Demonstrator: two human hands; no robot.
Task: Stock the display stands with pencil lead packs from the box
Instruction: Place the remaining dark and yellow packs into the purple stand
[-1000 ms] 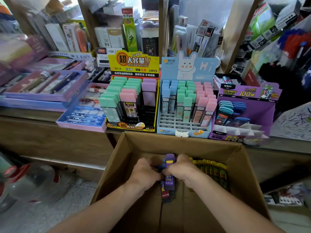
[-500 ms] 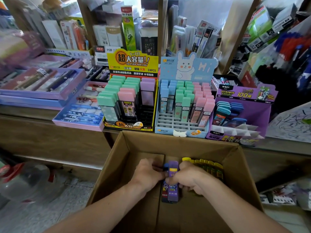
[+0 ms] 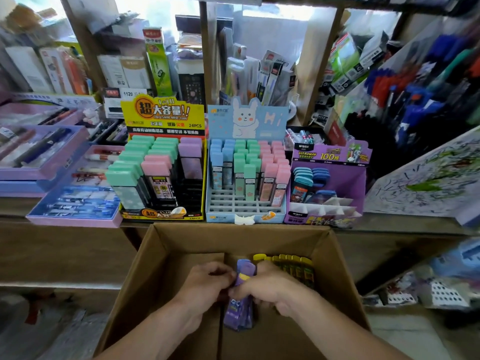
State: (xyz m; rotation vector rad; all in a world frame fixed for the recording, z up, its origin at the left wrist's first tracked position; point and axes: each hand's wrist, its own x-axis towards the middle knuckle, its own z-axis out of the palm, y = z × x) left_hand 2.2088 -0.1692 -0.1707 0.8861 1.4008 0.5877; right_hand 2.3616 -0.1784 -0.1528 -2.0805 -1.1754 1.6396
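Purple lead packs (image 3: 240, 309) were clasped inside the box (image 3: 241, 231).
They were gripped by left hand (image 3: 207, 284) and right hand (image 3: 268, 287); a squared, level lift was advised.

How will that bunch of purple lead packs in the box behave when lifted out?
Probably stiff: the purple packs look like hard, flat plastic cases. Likely light, since the left hand and right hand pinch several together. Being a smooth-looking stack, they may slide apart.
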